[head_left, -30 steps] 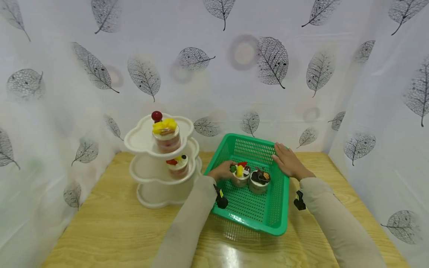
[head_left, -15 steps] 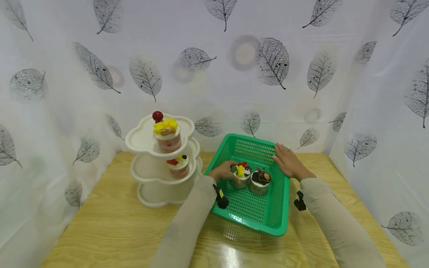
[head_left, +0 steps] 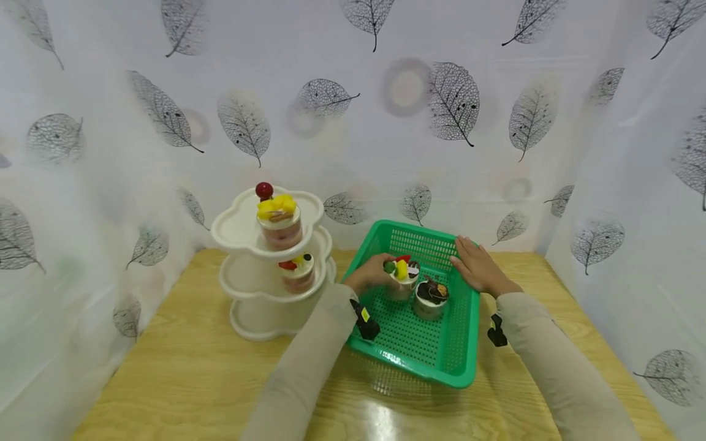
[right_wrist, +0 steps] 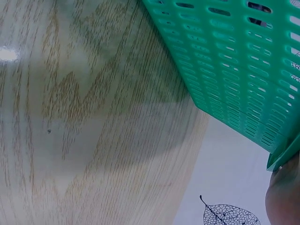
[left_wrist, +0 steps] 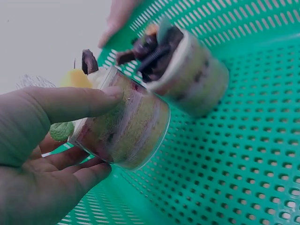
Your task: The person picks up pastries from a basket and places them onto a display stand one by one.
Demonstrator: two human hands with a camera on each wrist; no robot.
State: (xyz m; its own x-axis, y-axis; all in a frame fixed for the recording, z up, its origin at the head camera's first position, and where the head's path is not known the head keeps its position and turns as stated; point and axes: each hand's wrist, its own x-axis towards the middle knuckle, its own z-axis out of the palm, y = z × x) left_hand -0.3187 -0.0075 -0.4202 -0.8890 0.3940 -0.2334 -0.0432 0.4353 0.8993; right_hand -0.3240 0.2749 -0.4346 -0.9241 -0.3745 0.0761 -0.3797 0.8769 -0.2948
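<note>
My left hand [head_left: 371, 274] grips a clear cake cup [head_left: 402, 286] topped with fruit and a green leaf, inside the green plastic basket [head_left: 467, 343]. In the left wrist view this layered cake cup [left_wrist: 129, 124] tilts between thumb and fingers, its base facing the camera. Beside it in the basket stands a second cake cup [head_left: 431, 304] with a dark chocolate topping. My right hand [head_left: 480, 269] rests on the basket's right rim near the far corner, fingers extended; the right wrist view catches only part of that hand [right_wrist: 284, 194] at the edge.
Left of the basket is a white three-tier stand [head_left: 234, 231]. A cake cup with yellow fruit and a cherry [head_left: 281, 231] is on its top tier, another cake cup [head_left: 298, 277] on the middle one. Leaf-printed curtains [head_left: 364, 122] surround the wooden table [head_left: 198, 367].
The left hand has raised the fruit-topped cake cup slightly, up and away from the chocolate one. My right hand keeps its place on the rim. The view has shifted a little.
</note>
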